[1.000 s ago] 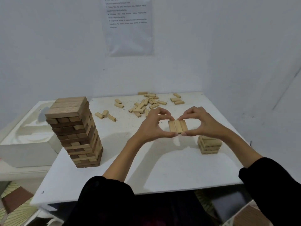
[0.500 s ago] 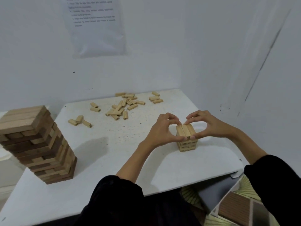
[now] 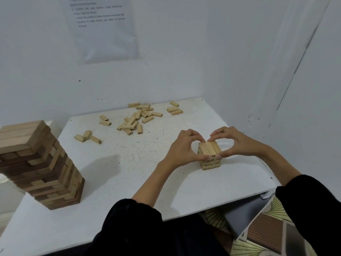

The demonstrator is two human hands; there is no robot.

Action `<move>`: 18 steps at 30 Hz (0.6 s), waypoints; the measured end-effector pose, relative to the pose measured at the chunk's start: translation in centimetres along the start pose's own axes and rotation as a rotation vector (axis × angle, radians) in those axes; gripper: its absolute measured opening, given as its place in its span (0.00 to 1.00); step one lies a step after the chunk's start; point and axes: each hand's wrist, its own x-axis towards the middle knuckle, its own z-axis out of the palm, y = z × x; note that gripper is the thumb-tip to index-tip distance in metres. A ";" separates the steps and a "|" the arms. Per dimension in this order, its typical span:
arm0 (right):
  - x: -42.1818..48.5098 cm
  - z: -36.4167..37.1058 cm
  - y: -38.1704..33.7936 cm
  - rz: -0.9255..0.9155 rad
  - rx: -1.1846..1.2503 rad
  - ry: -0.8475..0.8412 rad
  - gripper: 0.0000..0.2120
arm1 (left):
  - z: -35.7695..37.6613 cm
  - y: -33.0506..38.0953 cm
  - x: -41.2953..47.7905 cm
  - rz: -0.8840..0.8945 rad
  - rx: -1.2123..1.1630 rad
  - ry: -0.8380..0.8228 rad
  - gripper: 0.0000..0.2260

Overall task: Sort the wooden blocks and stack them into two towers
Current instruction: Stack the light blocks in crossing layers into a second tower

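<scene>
A short tower of small light blocks (image 3: 210, 163) stands on the white table (image 3: 129, 182) at the right. Its top layer of three blocks (image 3: 210, 148) lies between my hands. My left hand (image 3: 181, 148) pinches that layer from the left and my right hand (image 3: 234, 142) pinches it from the right, fingertips meeting behind it. A tall tower of larger, darker blocks (image 3: 40, 167) stands at the table's left. Several loose small blocks (image 3: 136, 119) lie scattered at the far side.
A printed paper sheet (image 3: 103, 28) hangs on the back wall. The right wall runs close to the table's right edge. A white container (image 3: 5, 182) sits left of the table. Patterned floor (image 3: 258, 237) shows below the front edge.
My hands carried the three-block layer from mid-air down and right onto the short tower, and still hold it there. The view has swung to the right.
</scene>
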 end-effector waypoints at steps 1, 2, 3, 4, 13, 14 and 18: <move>0.0 0.0 0.0 0.003 0.005 0.000 0.23 | 0.0 0.0 0.0 -0.001 -0.002 0.000 0.24; 0.0 0.0 0.0 0.005 0.011 -0.001 0.24 | 0.0 0.0 0.0 -0.003 -0.007 -0.003 0.24; 0.0 0.0 0.0 0.010 0.022 -0.008 0.24 | 0.0 0.0 -0.1 -0.007 -0.013 -0.008 0.24; -0.1 -0.1 -0.1 0.017 0.040 -0.022 0.26 | 0.0 0.0 -0.1 -0.012 -0.019 -0.013 0.24; 2.0 -1.5 -0.9 0.030 0.156 0.059 0.28 | -2.0 -1.3 0.7 -0.093 -0.178 0.042 0.26; 2.9 -1.6 -1.1 0.026 0.153 0.071 0.25 | -2.6 -1.9 1.1 -0.100 -0.187 0.069 0.22; 7.0 -2.0 -1.8 -0.015 0.121 0.117 0.20 | -5.2 -4.7 2.9 -0.117 -0.139 0.145 0.13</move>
